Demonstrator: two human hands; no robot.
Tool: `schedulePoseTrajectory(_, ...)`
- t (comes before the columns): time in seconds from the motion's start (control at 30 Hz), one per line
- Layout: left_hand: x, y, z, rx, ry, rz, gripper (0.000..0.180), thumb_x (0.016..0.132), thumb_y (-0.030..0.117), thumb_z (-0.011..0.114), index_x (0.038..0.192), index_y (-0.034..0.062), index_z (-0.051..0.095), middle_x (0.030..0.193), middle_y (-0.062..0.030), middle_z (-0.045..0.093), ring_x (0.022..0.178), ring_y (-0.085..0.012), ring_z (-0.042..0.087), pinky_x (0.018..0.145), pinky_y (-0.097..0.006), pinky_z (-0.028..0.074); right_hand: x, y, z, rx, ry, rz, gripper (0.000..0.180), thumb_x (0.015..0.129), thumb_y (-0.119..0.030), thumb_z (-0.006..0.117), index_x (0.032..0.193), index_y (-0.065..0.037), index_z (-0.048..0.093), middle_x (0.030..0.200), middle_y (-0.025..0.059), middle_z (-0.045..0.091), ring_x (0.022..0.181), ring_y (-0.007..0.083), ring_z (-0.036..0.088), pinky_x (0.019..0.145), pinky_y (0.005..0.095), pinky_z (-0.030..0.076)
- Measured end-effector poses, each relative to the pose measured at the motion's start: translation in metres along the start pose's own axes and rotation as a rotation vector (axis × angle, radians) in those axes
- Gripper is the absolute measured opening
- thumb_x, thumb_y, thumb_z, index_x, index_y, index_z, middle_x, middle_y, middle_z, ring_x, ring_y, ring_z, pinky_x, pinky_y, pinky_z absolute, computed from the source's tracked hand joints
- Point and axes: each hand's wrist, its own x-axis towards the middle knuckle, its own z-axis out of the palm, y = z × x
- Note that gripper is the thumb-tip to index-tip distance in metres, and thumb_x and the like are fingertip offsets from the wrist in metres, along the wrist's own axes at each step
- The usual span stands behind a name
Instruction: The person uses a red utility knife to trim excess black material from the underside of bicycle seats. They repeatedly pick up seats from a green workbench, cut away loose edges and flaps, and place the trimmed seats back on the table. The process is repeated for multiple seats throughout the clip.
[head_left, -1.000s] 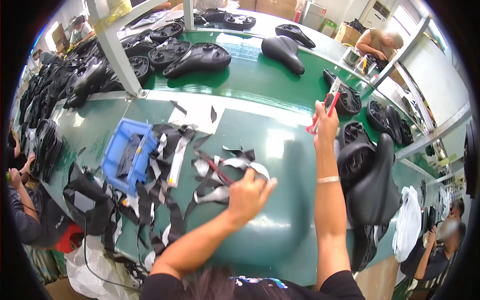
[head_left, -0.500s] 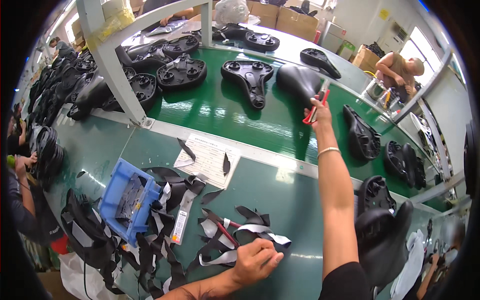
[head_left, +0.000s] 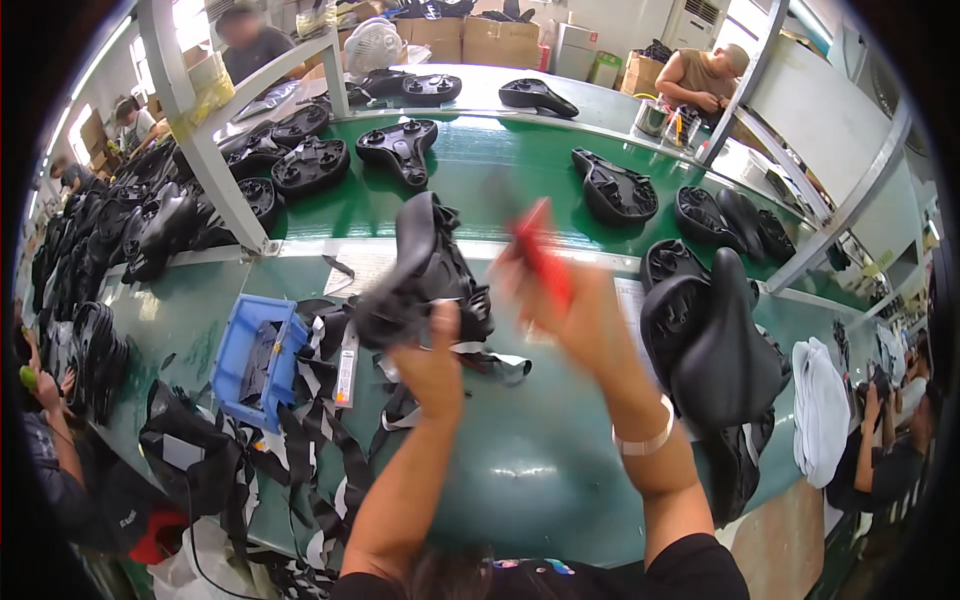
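Observation:
In front of me a black bicycle saddle is up off the bench, tilted, its underside facing right. My left hand grips its lower end, with the thumb over the edge. Just to the right, my right hand is closed round a red-handled hand tool. Motion smears the tool, so its exact kind and its tip cannot be made out. It is apart from the saddle. Black and white fabric strips lie below and left of my left hand.
A blue bin with small dark pieces stands on the left. Stacked saddles rise at the right beside white cloths. More saddles lie on the green conveyor beyond a metal frame post. Other people work around.
A saddle has come off the conveyor into my left hand, which was closed low over the strips. My right hand has drawn back from the conveyor with the red-handled tool. The view has shifted.

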Motion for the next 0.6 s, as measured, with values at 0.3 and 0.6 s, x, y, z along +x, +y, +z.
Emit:
schedulePoseTrajectory(0.3,0.005,0.065,-0.098,-0.304,-0.126,-0.768,0.025,0.091,0.036,0.049,0.097,0.0114,0.054,0.089,0.0019,0.053,0.083,-0.0094,0.052,0.077,-0.026,0.042,0.122,0.282,-0.099,-1.105,0.549,0.357,0.024,0.075,-0.012,0.058,0.099,-0.01,0.054,0.1,0.0096,0.059,0.098,0.0319,0.057,0.075,0.052,0.045)
schedulePoseTrajectory(0.6,-0.016,0.023,-0.126,-0.235,-0.15,-0.832,0.037,0.089,0.029,0.053,0.111,-0.0001,0.056,0.104,-0.0047,0.06,0.094,-0.0133,0.057,0.085,-0.027,0.044,0.086,0.215,-0.075,-1.223,0.145,0.089,0.035,0.076,-0.017,0.068,0.103,-0.008,0.047,0.093,0.0139,0.06,0.089,0.0372,0.059,0.072,0.0502,0.048)
